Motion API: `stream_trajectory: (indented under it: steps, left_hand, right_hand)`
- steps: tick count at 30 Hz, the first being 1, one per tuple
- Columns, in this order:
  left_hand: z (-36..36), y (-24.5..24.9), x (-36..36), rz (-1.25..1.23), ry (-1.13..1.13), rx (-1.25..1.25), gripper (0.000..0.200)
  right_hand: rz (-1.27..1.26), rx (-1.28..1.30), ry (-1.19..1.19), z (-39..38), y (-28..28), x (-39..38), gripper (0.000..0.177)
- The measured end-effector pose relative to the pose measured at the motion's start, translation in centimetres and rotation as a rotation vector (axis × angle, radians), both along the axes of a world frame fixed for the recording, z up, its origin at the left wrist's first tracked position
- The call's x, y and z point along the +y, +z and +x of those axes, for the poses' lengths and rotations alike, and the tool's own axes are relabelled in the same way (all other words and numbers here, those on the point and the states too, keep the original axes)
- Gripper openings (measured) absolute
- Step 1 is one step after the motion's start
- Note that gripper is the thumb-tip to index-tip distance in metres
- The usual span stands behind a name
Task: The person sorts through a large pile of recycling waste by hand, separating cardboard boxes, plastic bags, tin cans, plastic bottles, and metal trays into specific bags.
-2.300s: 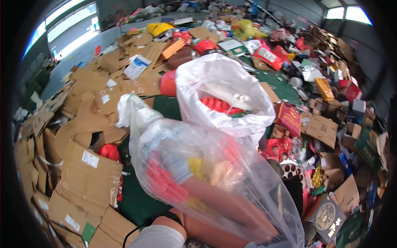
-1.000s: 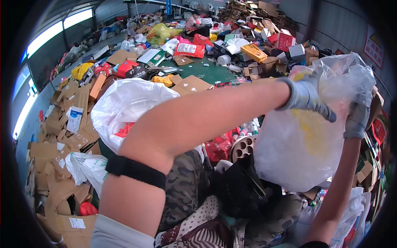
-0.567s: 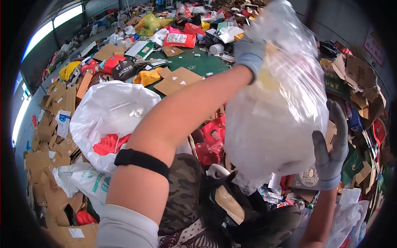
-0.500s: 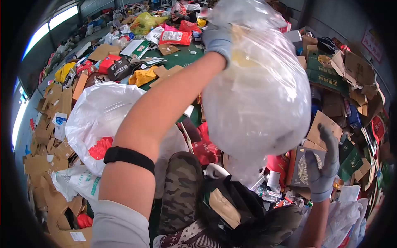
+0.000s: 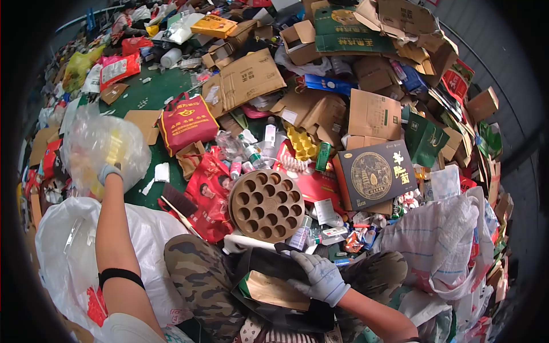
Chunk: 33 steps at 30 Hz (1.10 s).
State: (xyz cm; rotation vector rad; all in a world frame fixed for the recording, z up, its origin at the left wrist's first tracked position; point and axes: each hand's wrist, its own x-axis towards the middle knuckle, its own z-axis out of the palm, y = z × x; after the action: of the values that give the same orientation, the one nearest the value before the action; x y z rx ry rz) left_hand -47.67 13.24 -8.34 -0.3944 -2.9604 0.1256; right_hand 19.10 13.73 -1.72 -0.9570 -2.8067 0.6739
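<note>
The left hand point(image 5: 108, 171), gloved, is closed round the gathered neck of a clear plastic bag point(image 5: 97, 146), arm stretched out toward 9 o'clock. The right hand point(image 5: 320, 277), also gloved, lies palm down on a black package point(image 5: 269, 266) in the lap at 6 o'clock. Its fingers curve loosely over the package, and whether they pinch it cannot be told.

The clear bag is puffed full, with something yellow showing through. It hangs in the air above the green floor point(image 5: 143, 97) and just past the rim of a big white sack point(image 5: 63, 240) that gapes under the forearm. The black package has a brown-gold card point(image 5: 274, 290) against its face and rests across camouflage trousers point(image 5: 200, 274).

Judging from this, the work is at a hand-off: one bag held out at arm's length and the lap package steadied. A next move with the clear bag would call for an aimed release, since sack and floor lie side by side beneath it.

Beyond the knees, at 12 o'clock, are a round brown tray with holes point(image 5: 266, 204), a dark box with a gold emblem point(image 5: 374, 174) at 2 o'clock, a red carrier bag point(image 5: 186, 123) and heaped cardboard point(image 5: 249, 77).
</note>
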Motion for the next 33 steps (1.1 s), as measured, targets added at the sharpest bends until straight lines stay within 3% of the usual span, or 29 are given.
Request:
stream_trajectory:
  steps: [6, 8, 9, 11, 14, 17, 19, 21, 23, 25, 27, 30, 33]
  left_hand:
    - [7.5, -5.2, 3.1, 1.789, 0.453, -1.084, 0.055]
    - [21.0, 1.3, 4.8, 1.703, 0.065, -1.133, 0.055]
    - [26.4, 3.3, 3.9, 1.631, -0.206, -1.311, 0.058]
    - [36.3, 7.7, 2.3, 1.282, -0.42, -1.514, 0.07]
    - [43.2, 5.5, 0.6, 0.902, -0.76, -1.535, 0.069]
    - [45.0, 4.3, 2.2, 0.466, -0.866, -1.522, 0.061]
    - [45.2, 4.5, 2.8, 0.176, -0.951, -1.47, 0.057]
    - [45.6, 4.8, 4.1, -0.083, -1.132, -1.371, 0.055]
    - [45.7, 4.2, 4.8, -0.149, -1.334, -1.246, 0.055]
    - [45.9, 4.5, 5.9, -0.174, -1.31, -1.259, 0.054]
    - [46.1, 4.3, 6.5, -0.197, -1.304, -1.265, 0.053]
    - [46.3, 3.7, 7.1, -0.182, -1.32, -1.247, 0.051]
    - [47.4, 4.4, 8.4, -0.135, -1.321, -1.303, 0.047]
  right_hand:
    - [-0.271, -0.039, 0.094, -0.9, -0.1, 1.6, 0.067]
    - [-0.447, 0.005, 0.301, -0.5, -2.1, 3.7, 0.067]
    - [-0.529, 0.001, 0.411, -0.4, -1.9, 5.6, 0.067]
    - [-0.484, -0.092, 0.466, -1.3, -0.9, 10.4, 0.059]
    - [-0.173, 0.022, 0.239, -1.9, -3.7, 19.2, 0.057]
    - [0.129, -0.278, -0.095, -1.6, -8.2, 28.4, 0.057]
    - [0.255, -0.35, -0.188, -0.7, -13.2, 34.4, 0.049]
    - [0.067, -0.224, -0.288, 0.0, -18.5, 38.1, 0.043]
    - [-0.635, -0.029, -0.645, 0.6, -24.0, 38.2, 0.037]
    - [-0.791, -0.095, -0.681, 2.8, -34.7, 37.3, 0.035]
    - [-0.227, -0.452, -0.48, 4.0, -30.7, 31.8, 0.048]
    - [0.295, -0.265, -0.387, 4.2, -33.7, 29.0, 0.071]
    - [0.334, -0.312, -0.309, 1.3, -35.2, 28.3, 0.065]
